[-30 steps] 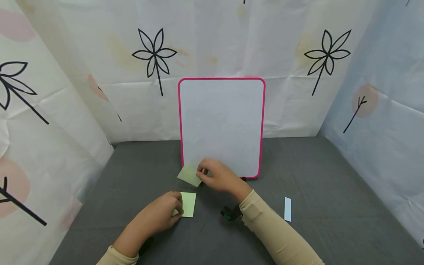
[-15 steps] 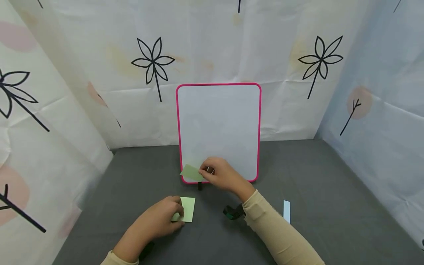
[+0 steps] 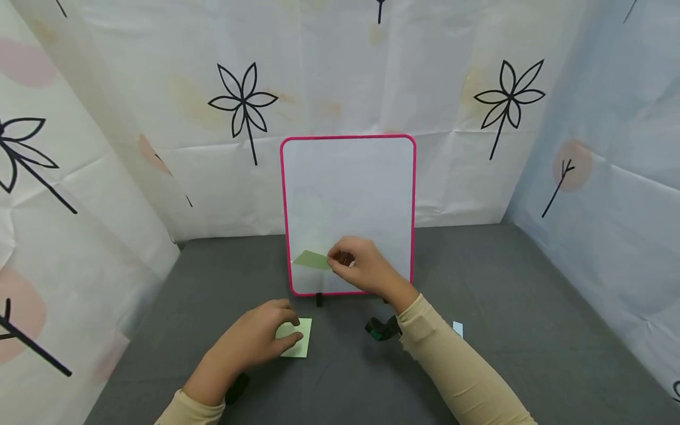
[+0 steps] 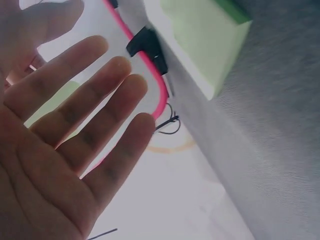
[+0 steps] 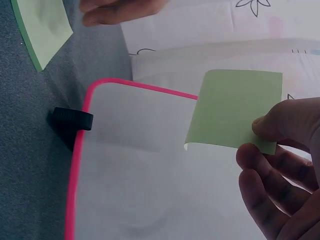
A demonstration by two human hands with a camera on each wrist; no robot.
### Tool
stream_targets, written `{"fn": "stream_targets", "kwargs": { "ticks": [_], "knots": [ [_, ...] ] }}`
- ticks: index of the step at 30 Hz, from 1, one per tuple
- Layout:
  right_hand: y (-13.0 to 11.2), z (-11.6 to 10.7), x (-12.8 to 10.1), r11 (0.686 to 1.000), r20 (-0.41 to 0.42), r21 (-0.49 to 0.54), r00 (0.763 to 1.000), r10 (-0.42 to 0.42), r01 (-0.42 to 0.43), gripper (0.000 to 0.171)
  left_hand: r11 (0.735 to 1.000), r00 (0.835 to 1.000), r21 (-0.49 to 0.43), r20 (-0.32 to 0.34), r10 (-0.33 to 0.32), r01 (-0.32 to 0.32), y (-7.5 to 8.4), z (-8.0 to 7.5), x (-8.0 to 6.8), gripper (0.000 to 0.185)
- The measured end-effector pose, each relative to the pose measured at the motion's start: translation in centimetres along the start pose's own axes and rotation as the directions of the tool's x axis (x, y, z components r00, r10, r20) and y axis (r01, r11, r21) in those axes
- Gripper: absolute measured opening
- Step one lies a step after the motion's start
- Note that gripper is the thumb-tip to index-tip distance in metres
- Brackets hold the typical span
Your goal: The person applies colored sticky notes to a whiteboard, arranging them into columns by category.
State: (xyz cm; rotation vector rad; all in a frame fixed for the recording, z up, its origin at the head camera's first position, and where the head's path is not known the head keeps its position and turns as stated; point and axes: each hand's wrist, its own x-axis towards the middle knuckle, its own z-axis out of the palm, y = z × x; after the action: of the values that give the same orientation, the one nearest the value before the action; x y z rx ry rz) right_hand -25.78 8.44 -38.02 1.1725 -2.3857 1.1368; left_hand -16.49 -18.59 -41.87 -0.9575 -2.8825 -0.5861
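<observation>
**Head view: green note held before a pink-framed board on a grey tabletop**

Head view shows a dark grey, felt-like tabletop (image 3: 504,330) filling the lower half of the frame, walled on three sides by creased pale sheets (image 3: 133,147) printed with black line-drawn flowers and faint pink blots. A white rectangular board with a pink frame (image 3: 347,177) stands upright at centre frame, its lower edge set in small black clip feet (image 3: 319,299) on the tabletop, its back close to the rear sheet.

The right hand (image 3: 361,268), in a beige sleeve, is raised in front of the board's lower part. Its grip pinches one edge of a single light green square paper note (image 3: 312,260) between thumb and fingertips; in the right wrist view the note (image 5: 235,107) hangs in front of the white face, and whether it touches the board cannot be told.

The left hand (image 3: 255,342) lies at lower centre-left, fingers straight and spread loosely, its fingertips resting on a light green pad of sticky notes (image 3: 298,345) flat on the tabletop. A small white paper strip (image 3: 458,329) lies at lower right, partly hidden behind the right sleeve.
</observation>
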Motion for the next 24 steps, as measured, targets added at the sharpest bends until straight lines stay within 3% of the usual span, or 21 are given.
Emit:
{"fn": "stream_targets", "kwargs": {
  "ticks": [7,14,18,24],
  "knots": [
    [-0.3,-0.6,0.6,0.998,-0.080,-0.043,0.996,-0.050,0.047,0.008,0.997,0.985,0.048,-0.162,0.067,-0.060,0.1,-0.7,1.3,0.010],
    [-0.6,-1.5,1.6,0.995,-0.158,-0.082,0.984,-0.076,0.064,0.008,0.984,0.926,0.153,-0.349,0.144,-0.095,-0.3,-1.3,2.8,0.014],
    [-0.8,-2.4,2.4,0.989,-0.197,-0.123,0.975,-0.101,0.077,0.008,0.981,0.902,0.165,-0.400,0.161,-0.102,-0.4,-1.7,3.5,0.018],
    [-1.0,-4.2,3.8,0.977,-0.228,-0.193,0.964,-0.134,0.090,0.009,0.986,0.897,0.135,-0.416,0.146,-0.098,-0.5,-2.3,4.3,0.018]
  ]
}}
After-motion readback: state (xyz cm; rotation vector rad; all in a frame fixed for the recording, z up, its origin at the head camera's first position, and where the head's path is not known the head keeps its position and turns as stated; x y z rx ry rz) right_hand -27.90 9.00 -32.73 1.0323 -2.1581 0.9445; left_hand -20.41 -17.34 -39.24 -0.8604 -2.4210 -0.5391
